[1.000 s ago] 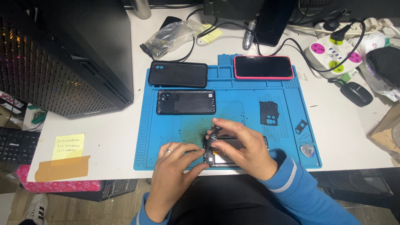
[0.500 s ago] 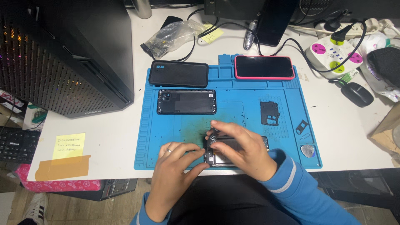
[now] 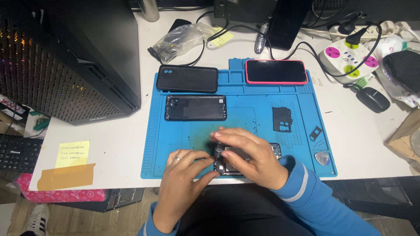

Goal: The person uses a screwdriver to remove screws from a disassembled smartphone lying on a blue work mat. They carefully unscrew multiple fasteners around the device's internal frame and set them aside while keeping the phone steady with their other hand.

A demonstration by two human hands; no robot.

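Lower centre of frame: right hand (image 3: 245, 150) pinches a small screwdriver (image 3: 216, 148) upright over the opened phone (image 3: 229, 166), left hand (image 3: 186, 168) fingers clamping its edge; best kept vertical, pressure light.

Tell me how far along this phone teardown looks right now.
Done: a black back cover and a small dark inner plate lie apart on the blue mat. In hand: the right hand holds a small dark tool upright on the opened phone, and the left hand steadies its edge. Left: the phone remains open, with both parts off it; how much more comes out I cannot tell.
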